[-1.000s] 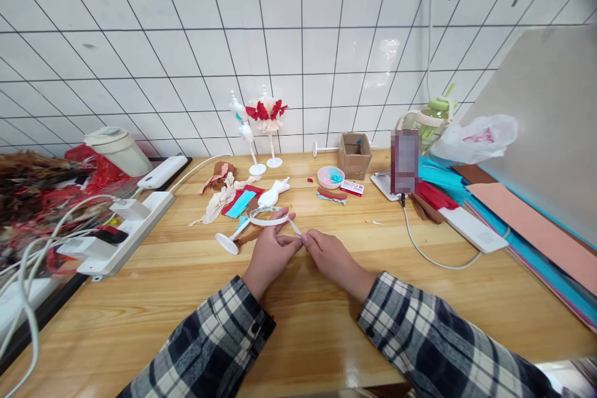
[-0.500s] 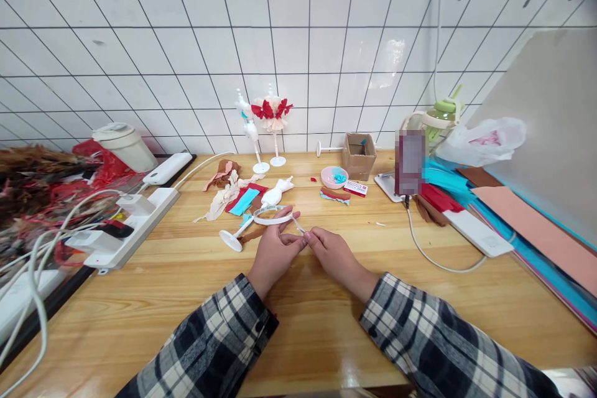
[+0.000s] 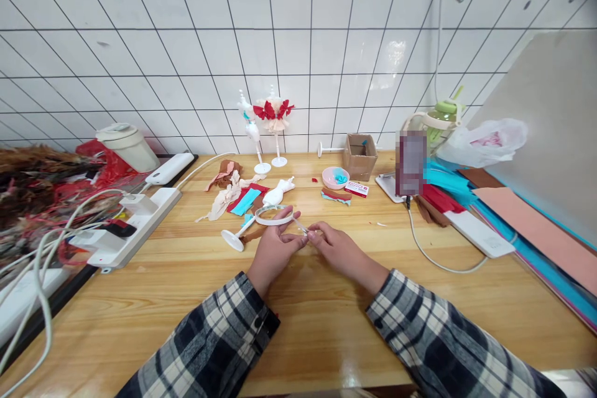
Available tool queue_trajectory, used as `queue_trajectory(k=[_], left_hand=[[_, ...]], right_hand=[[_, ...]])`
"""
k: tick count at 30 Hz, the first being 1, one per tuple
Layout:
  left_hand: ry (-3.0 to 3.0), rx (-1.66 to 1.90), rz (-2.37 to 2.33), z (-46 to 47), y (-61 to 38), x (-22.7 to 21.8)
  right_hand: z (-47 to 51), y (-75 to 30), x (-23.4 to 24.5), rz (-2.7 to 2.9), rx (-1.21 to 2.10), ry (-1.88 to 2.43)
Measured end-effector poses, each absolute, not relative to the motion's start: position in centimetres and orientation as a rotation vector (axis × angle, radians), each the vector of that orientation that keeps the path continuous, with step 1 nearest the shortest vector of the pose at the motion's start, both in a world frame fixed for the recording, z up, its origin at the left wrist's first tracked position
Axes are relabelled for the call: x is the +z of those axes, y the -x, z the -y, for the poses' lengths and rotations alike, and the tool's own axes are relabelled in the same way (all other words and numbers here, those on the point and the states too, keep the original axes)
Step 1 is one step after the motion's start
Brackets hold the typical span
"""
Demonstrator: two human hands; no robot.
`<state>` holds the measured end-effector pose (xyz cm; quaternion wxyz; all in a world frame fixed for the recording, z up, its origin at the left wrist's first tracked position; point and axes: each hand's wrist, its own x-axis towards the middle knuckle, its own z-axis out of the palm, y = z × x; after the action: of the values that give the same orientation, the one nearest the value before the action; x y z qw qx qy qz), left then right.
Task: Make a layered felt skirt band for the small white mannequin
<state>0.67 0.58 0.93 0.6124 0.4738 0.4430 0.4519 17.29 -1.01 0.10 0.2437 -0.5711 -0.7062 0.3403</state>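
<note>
Around the fingers of my left hand point(image 3: 276, 249) hangs a roll of white tape point(image 3: 268, 221), likely double-sided. A short strip of it runs from the roll toward my right hand point(image 3: 333, 249), whose thumb and forefinger pinch the strip's free end close to my left thumb. Just behind the roll, a small white dress-form figure point(image 3: 278, 191) lies on its side, its round base point(image 3: 232, 240) toward me on the left. Blue paper point(image 3: 246, 201), cream crepe scraps point(image 3: 224, 202) and brown pieces lie beside it.
Two dress forms stand at the wall, one wearing a red and cream paper dress point(image 3: 275, 113). A pink bowl point(image 3: 335, 178), cardboard box point(image 3: 360, 157) and phone point(image 3: 411, 163) are behind to the right. A power strip point(image 3: 135, 230) lies left; coloured paper sheets point(image 3: 541, 224) lie right.
My right hand has shifted slightly to the right, its fingers still pinched at the tape's end. The left hand and the roll stay nearly in place; the view has moved a little.
</note>
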Motion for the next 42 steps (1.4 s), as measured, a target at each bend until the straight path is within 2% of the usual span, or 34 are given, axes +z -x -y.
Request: queue_trajectory(k=[8, 15, 21, 24, 26, 29, 35, 42], left_hand=[[-1.152, 1.023, -1.022, -0.5, -0.7, 0.9], [-1.162, 1.014, -1.038, -0.4, -0.7, 0.8], [-1.082, 0.992, -1.022, -0.4, -0.7, 1.0], [-1.083, 1.004, -1.04, -0.4, -0.7, 0.9], [-1.101, 1.023, -1.057, -0.5, -0.7, 0.7], [-1.149, 1.02, -1.077, -0.7, -0.7, 0.5], [-1.185, 1.007, -1.092, -0.7, -0.6, 0.2], [-1.209, 1.014, -1.149, -0.7, -0.6, 0.5]], right_hand=[[-0.1, -19.1, 0.1, 1.963, 1.006, 1.568], [-0.2, -18.8, 0.0, 1.919, 0.839, 1.605], [-0.8, -20.6, -0.2, 2.026, 0.716, 1.845], [-0.8, -20.9, 0.6, 1.839, 0.799, 1.773], [-0.3, -20.5, 1.1, 1.761, 0.976, 1.62], [0.5, -19.3, 1.3, 1.852, 1.176, 1.429], [1.2, -17.4, 0.0, 2.114, 0.911, 1.489], [0.9, -18.0, 0.2, 2.001, 0.833, 1.604]])
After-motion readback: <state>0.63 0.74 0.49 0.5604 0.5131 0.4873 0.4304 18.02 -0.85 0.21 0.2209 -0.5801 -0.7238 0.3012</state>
